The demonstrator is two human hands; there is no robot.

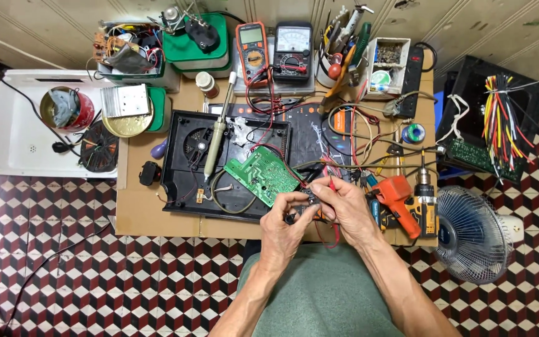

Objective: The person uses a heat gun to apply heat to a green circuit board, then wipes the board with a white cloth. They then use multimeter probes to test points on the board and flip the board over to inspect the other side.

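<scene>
— Between the two hands, what sits there?
— A small dark part (pixel 310 201), pinched by the left hand (pixel 288 215) and the right hand (pixel 344 209), fingers closed on it, over the bench (pixel 138 215) edge.
— And nearby?
— Just above the left hand lies a green circuit board (pixel 260 175); right of the right hand, an orange drill (pixel 407 203).

A floor of red, black and white cube-patterned tiles (pixel 95 274) surrounds a low brown cardboard-covered worktable (pixel 145 212). Beyond it runs a cream panelled wall (pixel 63 19). Lighting is even and bright.
</scene>
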